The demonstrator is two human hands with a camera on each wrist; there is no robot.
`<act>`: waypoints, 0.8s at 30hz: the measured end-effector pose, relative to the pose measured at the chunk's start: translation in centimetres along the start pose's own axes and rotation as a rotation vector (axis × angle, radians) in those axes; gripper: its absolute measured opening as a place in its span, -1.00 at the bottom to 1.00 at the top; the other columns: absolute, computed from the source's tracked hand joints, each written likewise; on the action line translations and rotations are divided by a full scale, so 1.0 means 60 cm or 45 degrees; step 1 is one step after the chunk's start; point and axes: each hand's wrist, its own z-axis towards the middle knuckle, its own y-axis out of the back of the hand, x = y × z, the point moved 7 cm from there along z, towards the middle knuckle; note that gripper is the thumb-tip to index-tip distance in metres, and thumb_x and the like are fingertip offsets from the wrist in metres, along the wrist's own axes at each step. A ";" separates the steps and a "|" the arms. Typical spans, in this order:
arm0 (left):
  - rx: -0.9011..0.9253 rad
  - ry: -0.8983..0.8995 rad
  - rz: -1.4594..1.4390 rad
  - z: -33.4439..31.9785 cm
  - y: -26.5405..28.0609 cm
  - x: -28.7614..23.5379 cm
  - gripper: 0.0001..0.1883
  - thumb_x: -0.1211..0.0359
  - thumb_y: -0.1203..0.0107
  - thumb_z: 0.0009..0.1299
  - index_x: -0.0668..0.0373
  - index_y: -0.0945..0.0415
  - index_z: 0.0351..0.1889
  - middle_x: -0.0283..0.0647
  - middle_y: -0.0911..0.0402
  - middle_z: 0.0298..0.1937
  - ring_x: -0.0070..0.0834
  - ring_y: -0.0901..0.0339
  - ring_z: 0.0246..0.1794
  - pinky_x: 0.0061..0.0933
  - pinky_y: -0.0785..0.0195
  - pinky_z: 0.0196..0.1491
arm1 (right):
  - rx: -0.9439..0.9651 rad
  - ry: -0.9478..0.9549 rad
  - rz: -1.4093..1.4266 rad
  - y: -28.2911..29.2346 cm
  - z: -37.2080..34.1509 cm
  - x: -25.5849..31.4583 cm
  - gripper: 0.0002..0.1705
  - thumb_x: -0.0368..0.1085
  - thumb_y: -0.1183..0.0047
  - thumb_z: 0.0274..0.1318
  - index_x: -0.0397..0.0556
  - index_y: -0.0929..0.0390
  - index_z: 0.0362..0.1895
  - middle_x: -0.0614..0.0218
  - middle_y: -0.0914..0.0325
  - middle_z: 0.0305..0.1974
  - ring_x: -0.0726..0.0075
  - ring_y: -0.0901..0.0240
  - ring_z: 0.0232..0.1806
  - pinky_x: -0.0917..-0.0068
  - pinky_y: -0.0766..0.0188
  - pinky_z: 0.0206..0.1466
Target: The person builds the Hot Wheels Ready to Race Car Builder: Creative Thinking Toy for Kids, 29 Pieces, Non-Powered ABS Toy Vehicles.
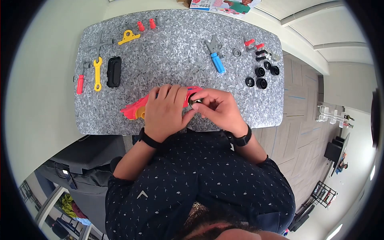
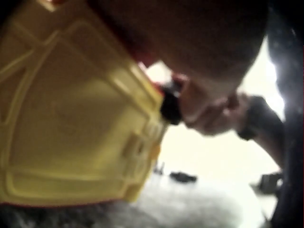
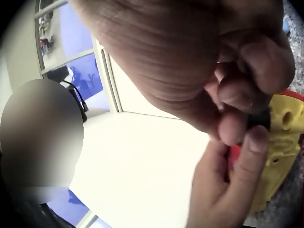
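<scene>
A red toy car body (image 1: 132, 110) with a yellow underside (image 2: 71, 114) lies tilted along the table's near edge. My left hand (image 1: 166, 110) grips it from above, covering much of its middle. At the car's right end, my right hand (image 1: 222, 108) pinches a small black wheel (image 1: 191, 99) between thumb and fingers, held against the body. The left thumb (image 3: 256, 142) reaches over beside the wheel in the right wrist view. Fingers hide most of the wheel and the place where it meets the car.
Left on the speckled table (image 1: 176, 60) lie a yellow wrench (image 1: 97, 74), a red-handled tool (image 1: 80, 84), a black part (image 1: 114, 72) and a yellow piece (image 1: 129, 37). A blue-handled tool (image 1: 217, 63) lies right of centre. Several black wheels (image 1: 261, 83) sit at the right edge.
</scene>
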 end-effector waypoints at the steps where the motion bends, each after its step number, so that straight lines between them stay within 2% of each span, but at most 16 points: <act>1: -0.005 0.002 -0.001 0.000 0.000 0.002 -0.37 -0.05 -0.42 0.40 0.18 -0.61 0.26 -0.16 -0.73 0.19 -0.13 -0.63 0.25 0.02 -0.38 0.34 | -0.050 -0.004 0.004 0.001 0.000 0.001 -0.71 -0.43 -0.45 0.45 -0.16 -0.73 0.17 0.60 -0.58 -0.48 0.80 -0.36 -0.45 0.63 -0.28 -0.37; 3: -0.016 0.006 -0.006 0.002 -0.001 0.005 -0.37 -0.06 -0.41 0.41 0.18 -0.61 0.25 -0.16 -0.73 0.18 -0.13 -0.64 0.23 0.02 -0.38 0.33 | -0.150 -0.013 0.009 0.005 -0.002 0.002 -0.68 -0.41 -0.47 0.44 -0.16 -0.69 0.17 0.63 -0.54 -0.50 0.81 -0.32 -0.46 0.63 -0.27 -0.36; 6: -0.014 0.011 0.003 0.003 -0.003 0.007 -0.36 -0.10 -0.41 0.43 0.18 -0.61 0.24 -0.16 -0.73 0.16 -0.13 -0.64 0.21 0.01 -0.38 0.30 | -0.071 0.043 0.023 0.014 0.001 -0.002 -0.65 -0.39 -0.48 0.43 -0.12 -0.65 0.18 0.62 -0.56 -0.44 0.79 -0.39 -0.39 0.64 -0.31 -0.34; 9: -0.016 -0.006 0.017 0.004 0.002 0.002 -0.35 -0.13 -0.42 0.44 0.17 -0.61 0.23 -0.16 -0.73 0.16 -0.13 -0.64 0.21 0.00 -0.38 0.28 | -0.443 0.215 0.240 0.063 0.004 -0.026 -0.68 -0.35 -0.50 0.44 -0.09 -0.69 0.15 0.61 -0.60 -0.35 0.79 -0.46 -0.29 0.65 -0.35 -0.29; 10: -0.021 -0.010 0.022 0.004 0.003 0.001 -0.35 -0.14 -0.43 0.44 0.17 -0.61 0.23 -0.16 -0.73 0.16 -0.14 -0.64 0.21 0.00 -0.38 0.27 | -0.570 0.144 -0.064 0.092 0.003 -0.035 -0.67 -0.29 -0.52 0.40 -0.03 -0.74 0.15 0.38 -0.70 -0.12 0.51 -0.61 -0.12 0.44 -0.54 -0.07; 13: -0.034 -0.021 0.023 0.004 0.005 -0.002 -0.34 -0.14 -0.44 0.43 0.17 -0.61 0.22 -0.16 -0.73 0.15 -0.14 -0.64 0.20 -0.01 -0.38 0.27 | -0.745 0.350 -0.992 0.129 0.022 -0.018 -0.62 -0.25 -0.55 0.32 0.04 -0.80 0.17 0.12 -0.69 0.15 0.07 -0.65 0.06 0.14 -0.58 0.20; 14: -0.031 -0.019 0.020 0.004 0.005 -0.001 -0.35 -0.14 -0.44 0.43 0.17 -0.61 0.22 -0.16 -0.73 0.15 -0.14 -0.64 0.20 -0.01 -0.38 0.27 | -0.703 0.311 -1.022 0.138 0.032 -0.043 -0.58 -0.28 -0.56 0.28 0.26 -0.86 0.21 0.10 -0.61 0.33 0.02 -0.62 0.15 0.20 -0.59 0.17; 17: -0.021 -0.017 0.009 0.004 0.002 0.001 -0.34 -0.14 -0.44 0.43 0.17 -0.61 0.22 -0.16 -0.73 0.16 -0.13 -0.64 0.20 -0.02 -0.38 0.28 | -0.629 0.357 -1.194 0.134 0.048 -0.073 -0.54 -0.30 -0.57 0.23 0.19 -0.86 0.22 0.10 -0.65 0.28 -0.07 -0.62 0.21 0.05 -0.58 0.27; 20: -0.011 -0.011 0.019 0.002 0.004 -0.001 -0.33 -0.15 -0.44 0.43 0.19 -0.62 0.22 -0.15 -0.74 0.17 -0.13 -0.64 0.20 -0.02 -0.38 0.28 | -0.622 0.403 -1.254 0.130 0.055 -0.083 -0.59 -0.35 -0.54 0.24 0.09 -0.85 0.17 0.07 -0.68 0.22 -0.13 -0.64 0.22 0.03 -0.62 0.23; 23: -0.014 -0.017 0.037 -0.001 0.005 -0.002 -0.33 -0.15 -0.44 0.44 0.20 -0.62 0.22 -0.15 -0.74 0.17 -0.13 -0.64 0.19 -0.01 -0.39 0.28 | -0.595 0.331 -0.965 0.133 0.052 -0.087 -0.72 -0.44 -0.41 0.33 0.01 -0.81 0.09 0.02 -0.68 0.25 -0.10 -0.65 0.13 0.07 -0.63 0.17; 24: -0.017 -0.023 0.040 -0.001 0.005 -0.003 -0.33 -0.16 -0.44 0.44 0.20 -0.62 0.23 -0.15 -0.74 0.17 -0.14 -0.64 0.19 -0.01 -0.39 0.28 | -0.611 0.342 -0.862 0.135 0.047 -0.080 -0.77 -0.44 -0.39 0.36 -0.03 -0.79 0.07 0.04 -0.70 0.21 -0.03 -0.66 0.07 0.15 -0.63 0.11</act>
